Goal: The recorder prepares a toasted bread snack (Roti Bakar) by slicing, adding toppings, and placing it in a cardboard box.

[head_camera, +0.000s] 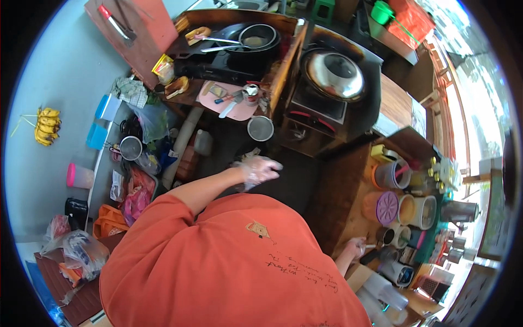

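My left hand (261,171), in a thin clear plastic glove, hangs over the dark floor in front of my body, its fingers loosely bent and nothing visible in them. At the right, my right hand (357,247) is at the edge of a wooden counter, its fingers closed around a slim white handle (369,246) beside a dark cup (385,235). Ahead, a pink cutting board (220,107) bears a white-handled tool, a blue-handled one and an opened can (250,92). A round strainer (260,128) is at its near edge.
A black pan (233,33) with a smaller pan inside sits on a stove; a lidded wok (335,75) stands right of it. Tubs, including a purple-lidded one (387,207), crowd the right counter. Bags (137,202), another strainer (130,148) and hanging bananas (48,126) are at the left.
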{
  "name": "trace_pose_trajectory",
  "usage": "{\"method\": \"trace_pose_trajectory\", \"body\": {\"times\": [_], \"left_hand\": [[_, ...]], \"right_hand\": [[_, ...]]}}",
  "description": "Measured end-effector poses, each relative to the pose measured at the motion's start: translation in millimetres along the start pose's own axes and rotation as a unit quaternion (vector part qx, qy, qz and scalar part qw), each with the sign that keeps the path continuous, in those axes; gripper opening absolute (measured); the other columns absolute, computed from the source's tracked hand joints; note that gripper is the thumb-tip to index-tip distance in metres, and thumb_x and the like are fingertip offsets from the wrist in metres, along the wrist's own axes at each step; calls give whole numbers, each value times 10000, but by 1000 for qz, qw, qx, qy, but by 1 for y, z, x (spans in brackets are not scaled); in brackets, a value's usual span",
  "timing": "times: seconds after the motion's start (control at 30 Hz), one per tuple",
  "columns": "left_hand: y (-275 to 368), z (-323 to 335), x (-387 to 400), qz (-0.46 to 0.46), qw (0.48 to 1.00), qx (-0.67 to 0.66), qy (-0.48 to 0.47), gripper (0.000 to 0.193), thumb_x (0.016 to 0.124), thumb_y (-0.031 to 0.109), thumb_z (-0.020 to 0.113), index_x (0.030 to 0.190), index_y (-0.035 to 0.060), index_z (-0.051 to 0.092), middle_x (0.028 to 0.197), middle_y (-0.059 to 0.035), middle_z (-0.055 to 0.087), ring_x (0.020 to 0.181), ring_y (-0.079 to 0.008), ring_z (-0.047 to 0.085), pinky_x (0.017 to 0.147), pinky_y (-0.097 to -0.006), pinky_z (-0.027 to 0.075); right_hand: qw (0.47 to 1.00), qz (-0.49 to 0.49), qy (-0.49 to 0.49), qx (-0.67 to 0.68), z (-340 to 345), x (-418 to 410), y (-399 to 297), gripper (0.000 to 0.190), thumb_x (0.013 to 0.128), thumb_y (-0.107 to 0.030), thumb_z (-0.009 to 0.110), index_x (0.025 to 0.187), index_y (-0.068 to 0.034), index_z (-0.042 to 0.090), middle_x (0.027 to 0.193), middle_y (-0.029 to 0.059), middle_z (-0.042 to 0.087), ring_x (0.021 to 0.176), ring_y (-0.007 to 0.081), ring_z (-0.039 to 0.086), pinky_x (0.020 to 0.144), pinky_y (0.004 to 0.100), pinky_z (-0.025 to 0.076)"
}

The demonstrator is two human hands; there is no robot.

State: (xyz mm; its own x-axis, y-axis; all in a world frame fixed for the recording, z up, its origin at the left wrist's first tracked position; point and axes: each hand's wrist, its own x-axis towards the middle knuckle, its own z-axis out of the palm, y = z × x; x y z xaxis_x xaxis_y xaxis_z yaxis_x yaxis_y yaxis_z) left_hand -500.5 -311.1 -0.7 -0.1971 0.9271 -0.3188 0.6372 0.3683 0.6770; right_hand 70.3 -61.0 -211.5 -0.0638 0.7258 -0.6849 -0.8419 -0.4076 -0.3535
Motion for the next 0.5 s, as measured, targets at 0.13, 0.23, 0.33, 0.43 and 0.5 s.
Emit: {"method": "trace_pose_trajectory", "body": {"times": [0.13,0.23,0.33,0.43,0.5], "left_hand": [[-161,-40,-54,-103,961,-50,251,249,870,291,711,1034,107,742,910,-155,722,831,-318,707,791,-421,558],[-243,-94,-35,-127,941,-6,313,159,827,217,705,929,97,722,884,-148,710,830,-348,685,769,-425,555],[-293,-154,8,-54,929,90,355,101,822,169,674,893,102,702,875,-144,702,843,-355,676,757,-439,549],[-344,-177,35,-77,934,185,295,147,844,185,641,928,76,694,934,-147,712,879,-350,682,785,-446,551],[-350,-184,72,-43,960,223,166,209,877,211,601,964,32,664,980,-156,716,921,-340,686,796,-444,554]], "right_hand": [[988,-136,46,64,22,27,-34,206,981,-277,486,830,-169,574,740,-50,533,749,121,564,749,312,469],[946,-278,95,134,0,-13,-35,248,991,-264,434,862,-155,616,786,-55,585,840,121,611,838,344,484],[950,-263,27,163,32,-62,40,217,975,-234,427,865,-180,606,861,-18,591,916,142,601,863,343,481],[937,121,-168,282,179,-129,242,212,942,-131,440,735,-134,488,689,44,432,697,231,503,700,426,472],[986,126,-23,-103,237,-174,348,274,990,-213,509,1088,11,633,941,117,680,779,229,627,755,371,544]]}}
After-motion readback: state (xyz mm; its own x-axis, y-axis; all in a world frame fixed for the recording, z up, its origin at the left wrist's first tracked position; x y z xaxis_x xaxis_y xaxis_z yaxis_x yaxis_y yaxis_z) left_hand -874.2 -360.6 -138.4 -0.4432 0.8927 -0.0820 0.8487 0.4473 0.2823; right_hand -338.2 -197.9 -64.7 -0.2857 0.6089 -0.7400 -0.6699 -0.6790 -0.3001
